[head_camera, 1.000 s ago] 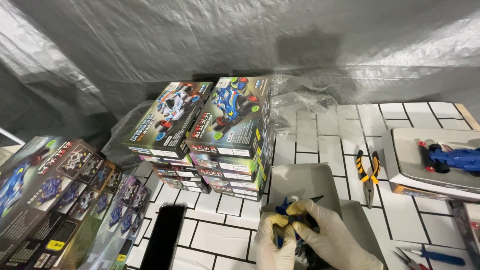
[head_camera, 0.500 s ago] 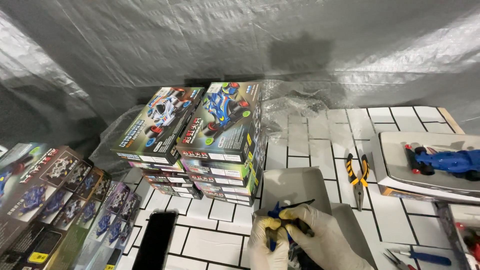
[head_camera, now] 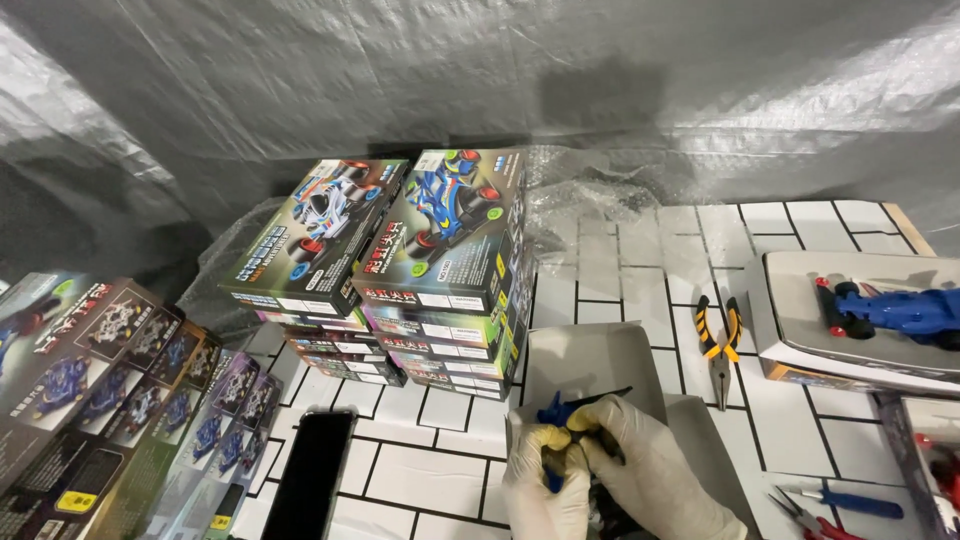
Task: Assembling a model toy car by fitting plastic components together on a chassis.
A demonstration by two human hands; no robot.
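Between your gloved fingertips, your left hand (head_camera: 545, 480) and right hand (head_camera: 650, 475) pinch a small blue plastic part (head_camera: 553, 412) above the grey tray (head_camera: 590, 360); it looks light, brittle; grip its thicker body.

My left hand (head_camera: 545, 490) and right hand (head_camera: 655, 470): white gloves, yellow-stained fingertips. Small part (head_camera: 556, 412) between them: blue. Table (head_camera: 620, 270): white tile pattern, black lines. Pliers (head_camera: 719, 340), right: orange-and-black grips. Toy car (head_camera: 890, 308), far right: blue, red wheel. Stacked boxes (head_camera: 440, 240): dark, multicoloured car prints. Phone (head_camera: 310, 480), near left: black.
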